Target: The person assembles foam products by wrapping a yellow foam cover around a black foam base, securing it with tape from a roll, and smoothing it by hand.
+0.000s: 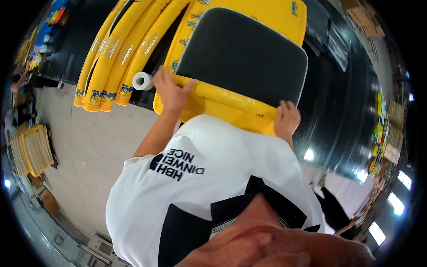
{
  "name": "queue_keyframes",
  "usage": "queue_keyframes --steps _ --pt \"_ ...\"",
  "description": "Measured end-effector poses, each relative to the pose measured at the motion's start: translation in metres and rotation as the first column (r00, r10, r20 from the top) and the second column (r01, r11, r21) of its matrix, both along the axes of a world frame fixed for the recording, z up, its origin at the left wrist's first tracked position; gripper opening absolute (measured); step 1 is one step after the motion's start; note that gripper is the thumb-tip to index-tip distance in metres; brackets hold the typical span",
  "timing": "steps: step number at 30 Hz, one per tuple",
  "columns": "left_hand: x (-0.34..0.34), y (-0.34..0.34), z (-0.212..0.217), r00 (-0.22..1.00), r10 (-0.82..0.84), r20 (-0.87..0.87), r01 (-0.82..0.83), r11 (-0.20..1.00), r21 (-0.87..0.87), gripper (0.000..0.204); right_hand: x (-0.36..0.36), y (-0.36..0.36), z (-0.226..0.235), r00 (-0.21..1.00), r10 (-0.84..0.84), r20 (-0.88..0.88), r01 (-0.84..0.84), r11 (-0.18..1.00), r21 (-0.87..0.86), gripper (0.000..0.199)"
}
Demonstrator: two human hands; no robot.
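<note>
Head view: left hand (171, 92) and right hand (287, 118) are both gripping the near edge of a yellow padded mat (231, 103), fingers curled over its rim, on the black table (338, 102) beneath a dark grey cushion (242, 53).

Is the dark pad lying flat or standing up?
Flat. The dark pad lies spread on the yellow mat, whose near edge the left hand and right hand grip.

Glossy yellow plastic cushion cover (231, 100)
</note>
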State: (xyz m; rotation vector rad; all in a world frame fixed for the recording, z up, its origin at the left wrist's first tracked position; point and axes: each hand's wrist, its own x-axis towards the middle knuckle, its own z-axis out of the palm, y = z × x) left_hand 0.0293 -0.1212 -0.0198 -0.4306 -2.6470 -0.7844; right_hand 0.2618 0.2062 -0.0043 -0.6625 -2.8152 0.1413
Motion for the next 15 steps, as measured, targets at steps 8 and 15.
queue_keyframes --steps 8,15 --pt "0.011 -0.02 0.005 0.76 -0.09 0.644 -0.281 0.847 0.451 0.087 0.049 -0.015 0.0 0.647 -0.762 -0.036 0.293 0.291 -0.911 0.057" --pt "0.006 -0.034 -0.001 0.69 -0.138 0.711 -0.232 0.888 0.398 0.076 0.111 -0.038 -0.029 0.746 -0.609 -0.269 -0.035 0.368 -0.929 0.065"
